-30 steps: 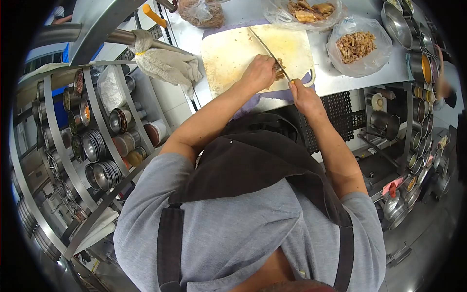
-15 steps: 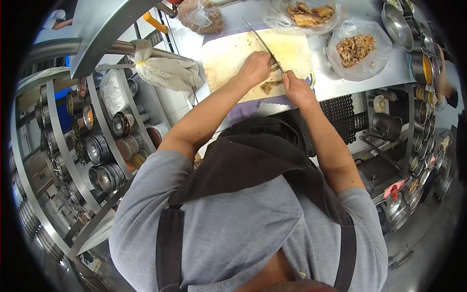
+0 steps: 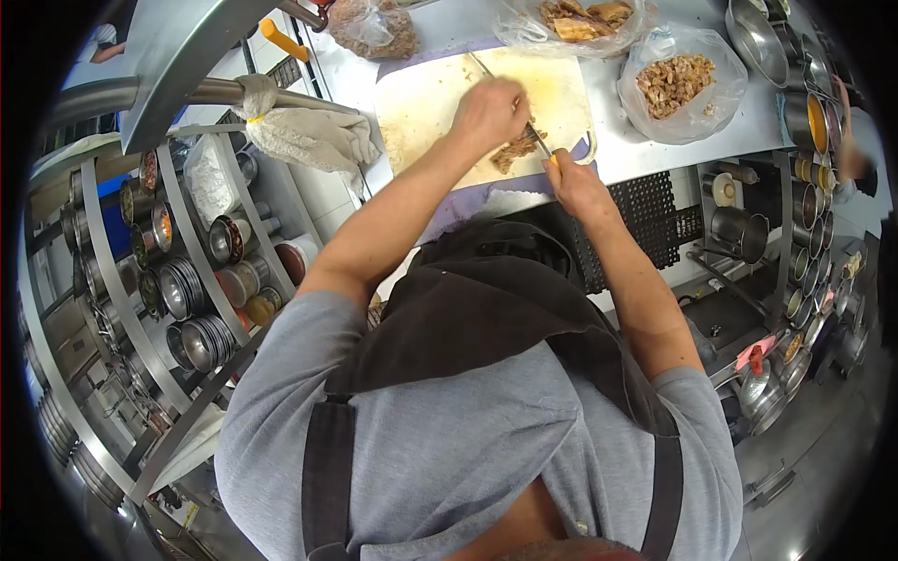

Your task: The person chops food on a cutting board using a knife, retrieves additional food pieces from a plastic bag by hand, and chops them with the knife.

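Observation:
My right hand (image 3: 582,189) is closed around the yellow handle of a long knife (image 3: 539,138). The blade slants up and left across a pale cutting board (image 3: 421,107). Over the middle of the blade is my left hand (image 3: 491,114), smeared by motion, its fingertips hard to make out. Browned cooked meat (image 3: 513,153) lies on the board just below that hand, close to the blade. Whether the left fingers hold anything is hidden.
Behind the board are a tied bag of brownish food (image 3: 372,30) and a bag of larger meat pieces (image 3: 582,21). A bag of diced meat (image 3: 675,86) stands right. A cloth (image 3: 304,136) hangs on a rail at left. Metal bowls (image 3: 756,42) stand far right.
My left hand has risen slightly and shifted left, away from the knife handle. The right hand has moved a little down and right with the knife. More of the meat shows.

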{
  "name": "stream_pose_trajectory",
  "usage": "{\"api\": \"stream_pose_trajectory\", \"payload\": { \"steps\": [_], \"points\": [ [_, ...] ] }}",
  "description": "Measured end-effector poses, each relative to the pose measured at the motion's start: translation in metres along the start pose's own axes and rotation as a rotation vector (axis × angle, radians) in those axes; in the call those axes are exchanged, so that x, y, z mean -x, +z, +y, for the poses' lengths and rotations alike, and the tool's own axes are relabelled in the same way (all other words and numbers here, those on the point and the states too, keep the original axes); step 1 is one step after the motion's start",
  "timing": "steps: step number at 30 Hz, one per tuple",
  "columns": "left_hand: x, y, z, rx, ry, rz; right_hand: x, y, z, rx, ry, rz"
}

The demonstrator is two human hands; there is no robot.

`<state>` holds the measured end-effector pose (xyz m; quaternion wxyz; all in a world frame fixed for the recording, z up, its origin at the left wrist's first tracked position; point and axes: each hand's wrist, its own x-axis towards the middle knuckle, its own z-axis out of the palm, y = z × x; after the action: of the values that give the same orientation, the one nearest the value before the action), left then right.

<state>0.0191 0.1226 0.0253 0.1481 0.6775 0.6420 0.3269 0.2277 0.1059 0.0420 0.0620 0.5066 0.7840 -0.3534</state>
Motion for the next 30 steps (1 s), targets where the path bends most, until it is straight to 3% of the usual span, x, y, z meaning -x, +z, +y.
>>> {"api": "stream_pose_trajectory", "payload": {
  "steps": [1, 3, 4, 6, 15, 21, 23, 30],
  "points": [
    [-0.011, 0.002, -0.002, -0.001, -0.005, -0.003, 0.001, 0.001, 0.000, -0.002, 0.000, -0.005],
    [-0.042, 0.014, -0.004, 0.052, 0.195, 0.092, -0.001, -0.002, -0.001, -0.028, 0.009, -0.018],
    [-0.046, 0.024, -0.007, 0.053, 0.195, 0.095, 0.000, -0.003, -0.001, -0.025, 0.009, -0.017],
    [-0.054, 0.037, -0.009, -0.072, 0.131, -0.145, 0.001, -0.004, -0.001, -0.004, -0.010, -0.007],
    [-0.039, 0.047, -0.012, -0.123, 0.075, -0.132, 0.002, 0.000, -0.001, -0.029, -0.037, -0.018],
    [-0.054, 0.042, -0.010, -0.149, 0.149, -0.156, -0.001, 0.005, 0.008, -0.053, -0.072, 0.042],
    [-0.068, 0.041, -0.002, -0.145, 0.089, -0.255, -0.003, -0.001, 0.014, -0.137, -0.046, 0.028],
    [-0.060, 0.046, 0.000, -0.123, 0.077, -0.275, 0.008, 0.000, 0.013, -0.053, -0.033, 0.046]
  ]
}}
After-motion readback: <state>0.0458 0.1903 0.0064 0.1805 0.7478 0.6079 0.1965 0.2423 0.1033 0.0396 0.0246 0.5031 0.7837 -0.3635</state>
